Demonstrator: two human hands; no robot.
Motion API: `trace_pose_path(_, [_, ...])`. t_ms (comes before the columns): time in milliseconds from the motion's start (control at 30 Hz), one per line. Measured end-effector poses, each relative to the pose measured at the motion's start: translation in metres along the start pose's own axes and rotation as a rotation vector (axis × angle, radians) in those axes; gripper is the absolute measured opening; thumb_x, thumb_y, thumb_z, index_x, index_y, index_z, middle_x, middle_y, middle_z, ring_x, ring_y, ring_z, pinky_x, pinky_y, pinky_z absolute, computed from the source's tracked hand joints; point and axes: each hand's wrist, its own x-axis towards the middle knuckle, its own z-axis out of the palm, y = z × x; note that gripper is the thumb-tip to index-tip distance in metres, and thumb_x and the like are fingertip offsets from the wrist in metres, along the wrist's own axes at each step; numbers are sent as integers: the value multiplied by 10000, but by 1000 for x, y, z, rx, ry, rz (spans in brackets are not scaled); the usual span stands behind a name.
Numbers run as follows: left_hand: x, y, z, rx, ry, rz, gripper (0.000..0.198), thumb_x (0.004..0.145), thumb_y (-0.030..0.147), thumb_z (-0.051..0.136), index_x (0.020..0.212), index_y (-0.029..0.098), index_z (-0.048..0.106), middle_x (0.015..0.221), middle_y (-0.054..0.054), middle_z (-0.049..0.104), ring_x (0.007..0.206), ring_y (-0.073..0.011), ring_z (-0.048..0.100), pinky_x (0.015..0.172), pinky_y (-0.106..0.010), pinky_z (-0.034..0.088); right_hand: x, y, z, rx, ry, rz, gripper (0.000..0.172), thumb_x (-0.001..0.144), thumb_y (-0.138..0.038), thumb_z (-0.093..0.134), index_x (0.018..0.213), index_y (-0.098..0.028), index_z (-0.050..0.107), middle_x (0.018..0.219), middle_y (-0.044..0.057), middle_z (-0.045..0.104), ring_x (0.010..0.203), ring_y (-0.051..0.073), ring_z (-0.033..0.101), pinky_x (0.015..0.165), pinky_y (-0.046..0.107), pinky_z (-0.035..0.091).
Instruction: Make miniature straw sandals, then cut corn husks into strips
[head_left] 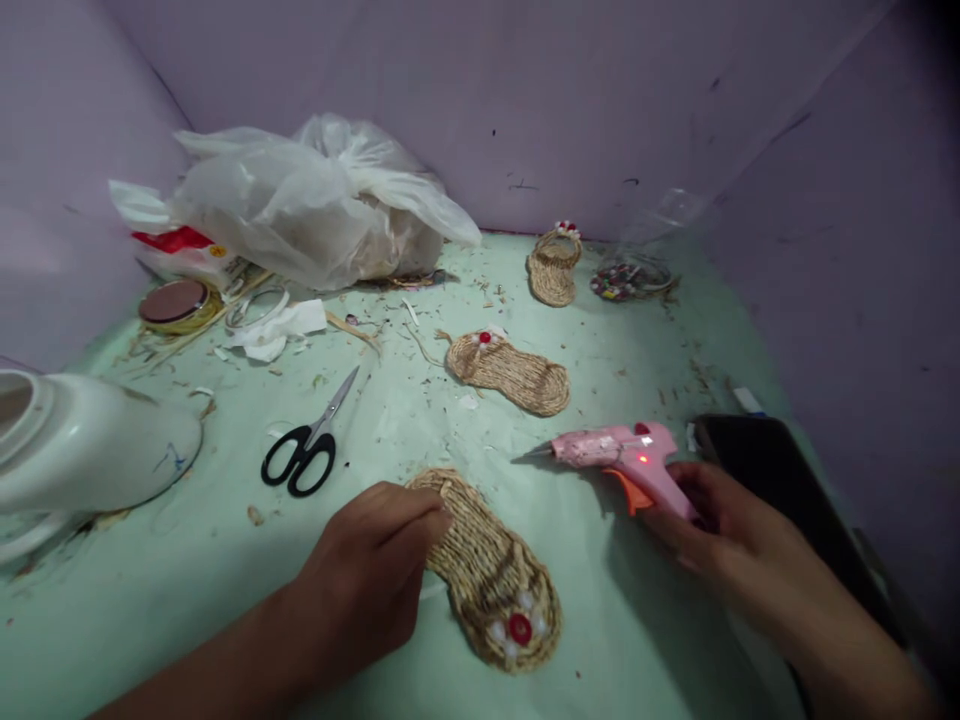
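Note:
A small woven straw sandal with a red and white flower lies near me on the pale green table. My left hand is curled, its fingertips pressed on the sandal's heel end. My right hand grips the handle of a pink glue gun, whose nozzle points left and whose red light glows. A second sandal lies in the middle of the table, a third sandal farther back by the wall.
Black-handled scissors lie left of the near sandal. A white ceramic vessel sits at the left edge. A plastic bag, a round tin and paper scraps crowd the back left. A bag of beads and a dark phone sit right.

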Motion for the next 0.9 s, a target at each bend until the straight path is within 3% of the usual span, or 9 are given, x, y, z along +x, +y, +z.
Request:
trace_pose_path(100, [0,0,-1,-21,4,-29,291,746,8,440,937,197,553,888,-42,666,768,-140,624,677,-247,510,-5,-13,-3,292,-182,116,385,627,-390,669,945,-217,536,578,-33,497,483,134,496,418,233,433])
trace_pose_path(267, [1,2,-3,-42,4,-14,330,721,1,431,972,183,548,912,-57,660,790,-148,622,697,-253,519,-14,-30,15,530,-406,22,231,672,-401,658,752,-196,591,629,2,509,526,131,512,482,246,476])
trace_pose_path(467, [0,5,-3,27,-31,12,327,701,24,435,985,141,549,948,-92,648,825,-180,606,751,-309,531,-25,-19,33,507,-256,-70,183,721,-376,641,831,-233,611,722,28,632,623,174,600,521,249,509])
trace_pose_path(600, [1,8,-4,46,-76,-3,267,694,22,431,881,144,577,878,-90,650,766,-178,606,712,-309,538,-27,-15,33,364,-267,-204,234,729,-359,630,928,-236,633,843,50,681,754,209,637,618,270,534])
trace_pose_path(767, [3,10,-7,54,-110,-3,210,692,25,444,810,136,577,849,-96,642,761,-186,596,722,-323,534,-26,-5,37,262,-248,-217,281,741,-376,607,959,-204,648,755,49,670,717,211,631,576,252,526])
trace_pose_path(900, [2,10,-7,57,-96,14,219,690,25,441,831,130,572,860,-95,639,777,-187,590,737,-324,531,-28,3,39,147,-228,-208,275,735,-411,599,887,-195,676,670,36,637,563,177,576,458,239,486])
